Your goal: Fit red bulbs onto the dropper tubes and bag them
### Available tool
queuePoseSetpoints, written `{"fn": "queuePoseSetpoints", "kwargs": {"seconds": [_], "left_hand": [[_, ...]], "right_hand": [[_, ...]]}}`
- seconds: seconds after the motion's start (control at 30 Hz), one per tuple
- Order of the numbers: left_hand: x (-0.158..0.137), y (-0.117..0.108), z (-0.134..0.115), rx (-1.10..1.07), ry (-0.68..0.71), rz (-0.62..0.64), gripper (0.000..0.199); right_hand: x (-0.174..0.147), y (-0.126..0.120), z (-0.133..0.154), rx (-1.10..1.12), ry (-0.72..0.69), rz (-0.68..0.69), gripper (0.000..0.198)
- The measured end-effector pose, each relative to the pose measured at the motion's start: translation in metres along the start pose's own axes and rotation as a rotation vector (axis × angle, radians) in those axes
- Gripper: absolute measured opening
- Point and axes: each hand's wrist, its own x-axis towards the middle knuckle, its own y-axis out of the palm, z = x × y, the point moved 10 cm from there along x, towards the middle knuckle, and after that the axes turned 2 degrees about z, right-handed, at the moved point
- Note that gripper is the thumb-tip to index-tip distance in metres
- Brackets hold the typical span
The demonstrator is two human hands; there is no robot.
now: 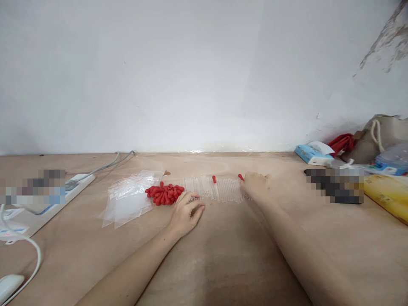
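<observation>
My left hand [186,213] rests on the table with its fingers loosely apart, beside a pile of red rubber bulbs [164,194]. A row of thin clear tubes [226,190] lies side by side between my hands. One red bulb [214,179] sits at the upper end of a tube in the row. My right hand [256,183] is curled closed at the row's right end. Another red bulb [241,177] shows against its left edge, tilted, narrow end toward the hand. The right fingertips are hidden, so what they grip is unclear.
Clear zip bags [132,199] lie fanned out left of the bulbs. A white power strip [57,204] with cables is at the left. On the right are a tissue pack [314,153], a blurred dark object [334,187] and a yellow package [387,193]. A wall stands behind.
</observation>
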Motion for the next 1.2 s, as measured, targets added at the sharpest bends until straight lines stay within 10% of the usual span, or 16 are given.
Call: {"fn": "queuePoseSetpoints", "kwargs": {"seconds": [0.37,0.77,1.07,1.2], "left_hand": [[0.0,0.001,-0.003,0.002,0.019,0.012,0.014],[-0.001,0.001,-0.003,-0.003,0.025,0.03,0.014],[-0.001,0.001,-0.002,0.002,0.023,0.026,0.013],[0.002,0.002,-0.005,0.03,0.02,0.007,0.011]], "right_hand": [[0.004,0.019,0.007,0.1,0.005,0.114,0.036],[-0.013,0.025,0.08,0.242,-0.147,0.134,0.035],[0.015,-0.006,-0.027,0.215,-0.038,-0.172,0.031],[0.029,0.017,-0.064,0.251,-0.026,-0.028,0.03]]}}
